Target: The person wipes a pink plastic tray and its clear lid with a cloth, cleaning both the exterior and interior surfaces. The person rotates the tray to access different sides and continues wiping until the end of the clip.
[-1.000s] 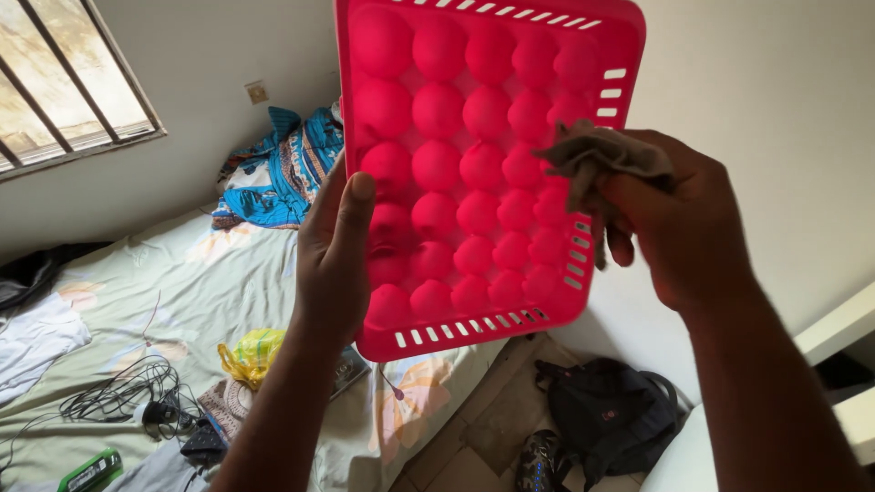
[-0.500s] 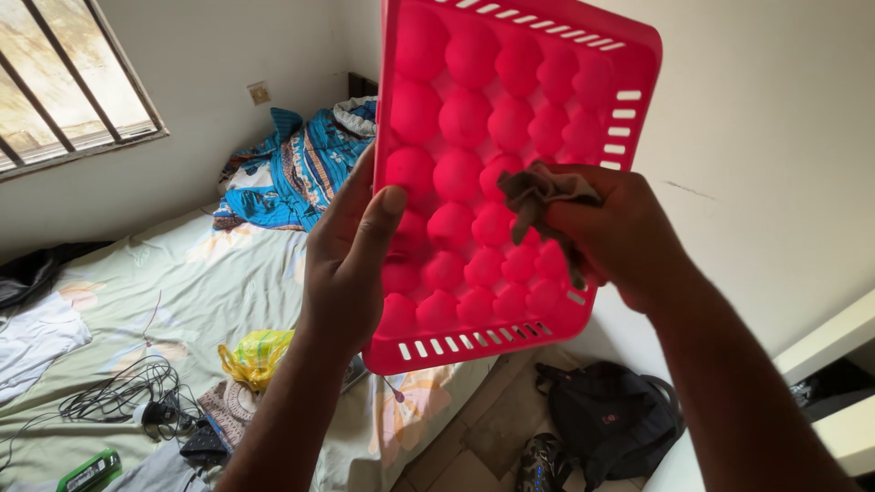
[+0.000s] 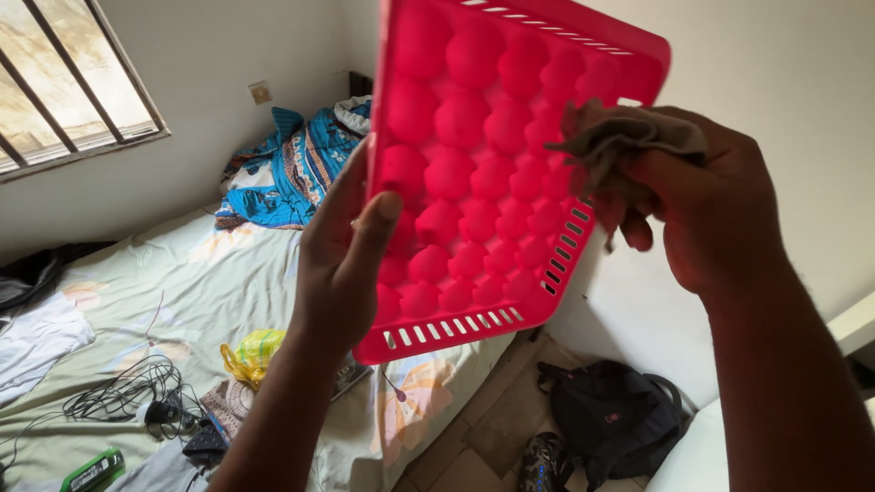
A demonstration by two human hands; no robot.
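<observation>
Room: small bedroom w/ pale walls, barred window (image 3: 64, 77) at upper left, tiled floor at bottom.
Bed: bed (image 3: 173, 301) w/ light flowered sheet, fills left and lower part of view.
On bed: blue patterned cloth (image 3: 283, 173) bunched near the wall; yellow plastic bag (image 3: 251, 355); black cables (image 3: 128, 396) in a tangle; small green box (image 3: 91, 471) at bottom edge.
Floor: black backpack (image 3: 615, 424) lies beside the bed, under the tray.
Tray: pink plastic tray (image 3: 492, 173) w/ rows of round bumps and slots along the rim; held up in the air, nearly upright, tilted a bit, above bed edge and floor.
Left hand: left hand (image 3: 342, 255) grips the tray's left edge, thumb on the bumpy face, fingers behind; closed on it.
Right hand: right hand (image 3: 706, 205) is closed around a grey-brown rag (image 3: 624, 141), bunched in the fingers.
Rag position: pressed at the tray's right edge, upper part, near the side slots; touching the rim as far as I can see.
</observation>
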